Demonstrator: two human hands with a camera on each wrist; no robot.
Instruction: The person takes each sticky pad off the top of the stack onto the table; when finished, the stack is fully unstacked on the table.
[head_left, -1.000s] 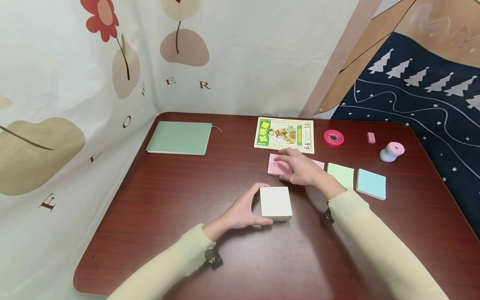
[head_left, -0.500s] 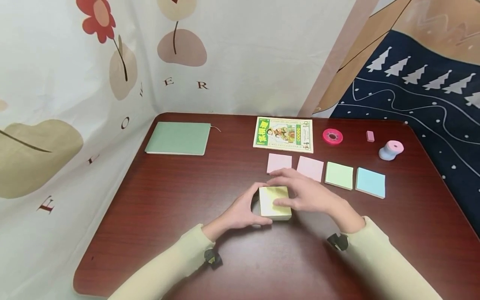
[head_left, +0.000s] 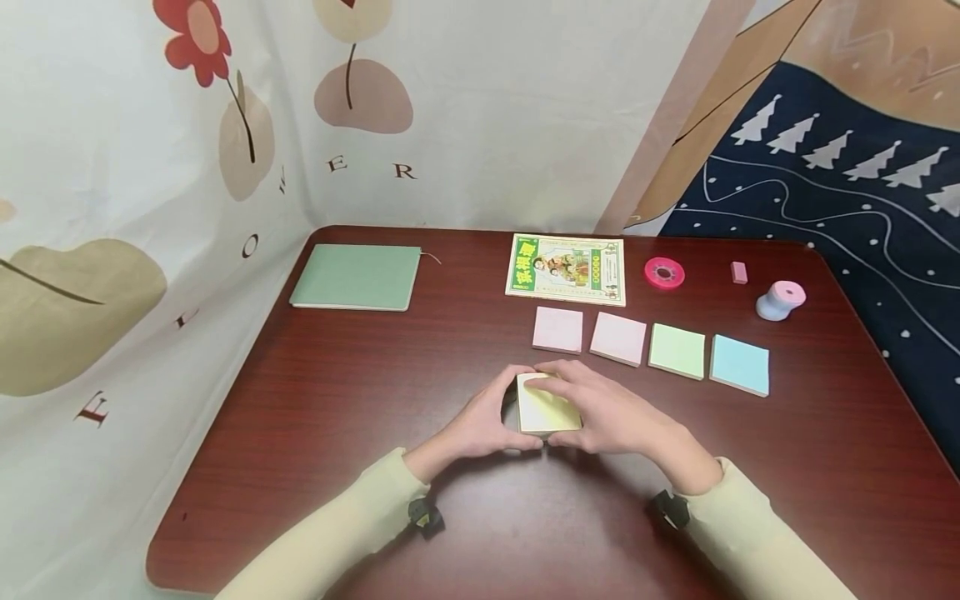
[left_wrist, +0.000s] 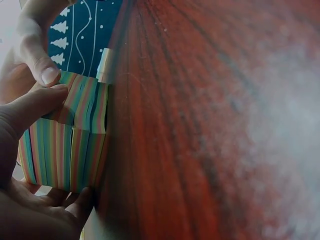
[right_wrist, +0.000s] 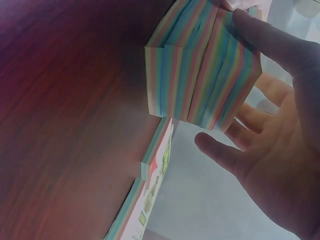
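Observation:
A stack of sticky note pads point(head_left: 551, 412) with a pale yellow top sits on the table between both hands. Striped multicoloured edges of the stack point(left_wrist: 65, 155) show in the left wrist view. My left hand point(head_left: 480, 423) grips its left side, thumb at the front and fingers behind. From the right, my right hand point(head_left: 622, 417) holds it, thumb at the front corner, one finger over the top. In the right wrist view the right thumb point(right_wrist: 270, 42) lies along the stack's edge. Behind stand two pink pads point(head_left: 558, 330), a green pad point(head_left: 677, 351) and a blue pad point(head_left: 740, 365) in a row.
A green notebook point(head_left: 356, 277) lies at the back left. At the back are an illustrated booklet point(head_left: 566, 268), a round pink ring point(head_left: 664, 273), a small pink block point(head_left: 739, 272) and a blue-and-pink spool-shaped object point(head_left: 780, 301). Printed cloth point(head_left: 487, 108) hangs behind the table.
My right hand has come from the left pink pad back to the stack and now grips its right side. The left hand has stayed on the stack.

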